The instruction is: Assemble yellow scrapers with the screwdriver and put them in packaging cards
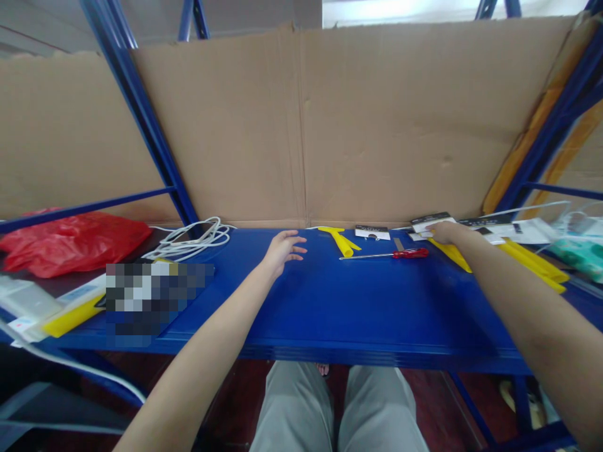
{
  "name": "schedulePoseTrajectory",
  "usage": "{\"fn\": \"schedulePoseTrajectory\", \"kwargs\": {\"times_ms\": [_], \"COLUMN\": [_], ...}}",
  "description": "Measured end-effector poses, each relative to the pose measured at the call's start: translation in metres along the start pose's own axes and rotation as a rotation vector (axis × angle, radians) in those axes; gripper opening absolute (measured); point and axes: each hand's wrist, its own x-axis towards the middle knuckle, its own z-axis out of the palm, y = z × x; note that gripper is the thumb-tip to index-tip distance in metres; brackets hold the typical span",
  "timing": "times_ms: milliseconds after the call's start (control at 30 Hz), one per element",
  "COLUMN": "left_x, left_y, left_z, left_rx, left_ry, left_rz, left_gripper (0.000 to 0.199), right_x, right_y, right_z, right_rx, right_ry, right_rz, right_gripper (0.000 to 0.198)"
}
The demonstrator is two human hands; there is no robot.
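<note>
My left hand is above the blue shelf top, fingers spread, holding nothing. To its right lie a yellow plastic piece with a tube-like handle and a screwdriver with a red handle. Behind them is a small black-and-white card packet. Over at the right, my right hand has its fingers closed at a black-and-white package; some fingers are hidden. Just below this hand a yellow piece sticks out.
On the left are a red plastic bag, a coiled white cable and another yellow piece. More yellow tubes and a green packet lie right. Cardboard and blue posts rise behind.
</note>
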Motion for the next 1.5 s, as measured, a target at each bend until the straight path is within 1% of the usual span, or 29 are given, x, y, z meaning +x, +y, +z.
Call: {"fn": "schedulePoseTrajectory", "kwargs": {"times_ms": [67, 100, 233, 400, 533, 767, 867, 1000, 1100, 1333, 1500], "left_x": [-0.001, -0.002, -0.003, -0.003, -0.003, -0.002, -0.001, -0.001, -0.003, -0.004, -0.001], "left_y": [0.001, 0.001, 0.003, 0.003, 0.004, 0.006, 0.007, 0.009, 0.011, 0.012, 0.010], "left_z": [0.000, 0.001, 0.001, 0.002, 0.002, -0.001, -0.002, -0.004, -0.003, -0.003, -0.005], "left_rx": [0.005, 0.008, 0.010, 0.009, -0.008, -0.053, -0.065, -0.103, -0.120, -0.099, -0.066], "left_ry": [0.000, 0.000, -0.006, -0.004, 0.016, 0.063, 0.083, 0.106, 0.118, 0.109, 0.119], "left_rz": [-0.003, -0.004, -0.001, 0.006, 0.025, 0.061, 0.073, 0.081, 0.083, 0.088, 0.113], "left_gripper": [0.029, 0.029, 0.031, 0.032, 0.031, 0.021, 0.020, 0.019, 0.018, 0.019, 0.018], "right_x": [-0.002, -0.003, -0.014, -0.028, -0.037, -0.043, -0.048, -0.061, -0.070, -0.069, -0.071], "right_y": [-0.006, -0.009, -0.021, -0.033, -0.040, -0.041, -0.040, -0.040, -0.041, -0.036, -0.035], "right_z": [-0.003, -0.005, -0.011, -0.016, -0.018, -0.022, -0.019, -0.009, -0.005, -0.006, -0.008], "right_rx": [-0.085, -0.126, -0.204, -0.229, -0.232, -0.166, -0.102, -0.053, -0.030, 0.105, 0.163], "right_ry": [-0.127, -0.161, -0.157, -0.177, -0.174, -0.143, -0.099, 0.064, 0.148, 0.227, 0.276], "right_rz": [0.005, 0.005, 0.049, 0.105, 0.111, 0.155, 0.187, 0.250, 0.236, 0.208, 0.231], "right_gripper": [0.043, 0.045, 0.045, 0.045, 0.043, 0.044, 0.044, 0.043, 0.043, 0.043, 0.036]}}
